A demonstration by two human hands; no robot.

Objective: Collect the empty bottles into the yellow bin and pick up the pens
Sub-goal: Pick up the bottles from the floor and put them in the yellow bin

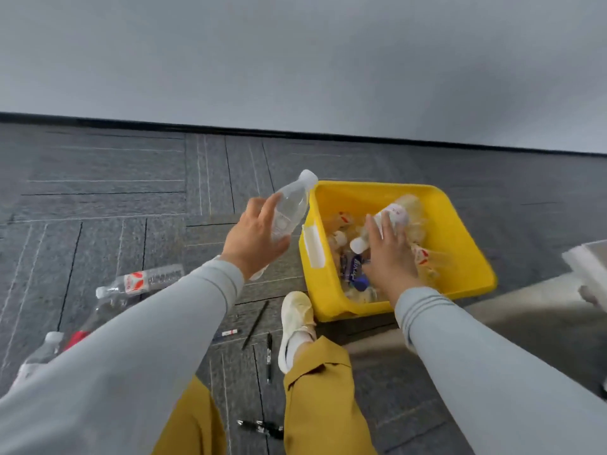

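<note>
Your left hand [254,236] has its fingers clasped round a clear white-capped plastic bottle [290,208], angled toward the yellow plastic bin [377,188] to drop it in. Your right hand [391,254] covers a labelled bottle [396,213] inside; grip unclear.

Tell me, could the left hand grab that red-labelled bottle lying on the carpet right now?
Probably not yet: the left hand grips a clear bottle beside the yellow bin, so its grip is taken. The red-labelled bottle lies uncovered on the carpet; with the hand emptied, it looks reachable.
</note>
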